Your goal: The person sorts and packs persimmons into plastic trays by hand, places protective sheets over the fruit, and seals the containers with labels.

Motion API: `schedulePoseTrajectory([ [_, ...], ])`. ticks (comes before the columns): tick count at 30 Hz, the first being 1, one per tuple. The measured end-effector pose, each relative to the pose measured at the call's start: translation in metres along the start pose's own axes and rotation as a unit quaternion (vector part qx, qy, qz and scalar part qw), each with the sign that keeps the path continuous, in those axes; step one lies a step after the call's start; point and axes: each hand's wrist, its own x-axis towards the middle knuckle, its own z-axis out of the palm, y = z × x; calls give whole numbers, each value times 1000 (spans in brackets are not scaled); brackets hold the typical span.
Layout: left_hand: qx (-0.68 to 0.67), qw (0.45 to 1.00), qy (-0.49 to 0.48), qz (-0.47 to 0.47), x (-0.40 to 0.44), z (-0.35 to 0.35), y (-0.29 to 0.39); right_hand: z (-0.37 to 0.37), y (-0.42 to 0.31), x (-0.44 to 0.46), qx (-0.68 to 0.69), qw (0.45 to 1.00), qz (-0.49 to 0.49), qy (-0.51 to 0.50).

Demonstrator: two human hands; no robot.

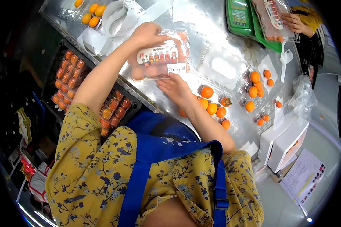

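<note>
A clear plastic box of orange fruit [151,71], with a printed label and a small white sticker, lies on the metal table before me. My left hand [147,36] rests on its upper left edge, thumb stretched over the lid. Against the lower edge, near the white sticker, is my right hand [175,87], its fingers spread. An empty clear tray [221,66] sits to the right of the box. Loose orange fruits [212,108] lie beside my right forearm.
A green scale [238,19] stands at the back right, where a co-worker's hand [293,23] holds another box. White strips [115,22] curl at the upper left. A black crate [91,81] of packed boxes stands left, a white box [280,143] right.
</note>
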Motion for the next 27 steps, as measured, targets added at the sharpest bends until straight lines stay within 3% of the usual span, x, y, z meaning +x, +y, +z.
schedulePoseTrajectory([
  [7, -177, 975, -53, -120, -53, -61, 60, 3, -15, -81, -89, 991, -99, -5],
  [9, -198, 977, -36, -71, -63, -43, 59, -21, -13, -96, -85, 984, -148, -43],
  [10, -225, 974, -19, -29, -57, -21, 25, -7, -13, -92, -76, 978, -174, -86],
  [12, -278, 954, -55, -101, -75, -27, 46, 9, -18, -119, -68, 969, -219, -88],
  [13, -319, 944, -20, -81, -85, -21, 55, 8, -16, -125, -71, 962, -251, -82],
  [15, -349, 929, -45, -113, -100, -13, 70, 0, -8, -138, -66, 946, -312, -58],
  [18, -391, 910, -52, -131, -131, -2, 125, -12, 2, -185, -26, 953, -283, -102],
  [21, -382, 921, -37, -61, -125, 31, 137, -56, 8, -196, -9, 952, -302, -57],
  [23, -387, 915, -107, -25, -133, 35, 171, -64, 25, -227, 12, 946, -322, -39],
  [25, -380, 899, -214, 37, -148, 94, 203, -98, 71, -277, -20, 936, -333, 109],
  [26, -379, 861, -337, 19, -171, 50, 233, -95, 100, -299, -6, 922, -356, 151],
  [27, -440, 802, -402, 36, -182, 75, 241, -83, 117, -319, -20, 912, -387, 136],
])
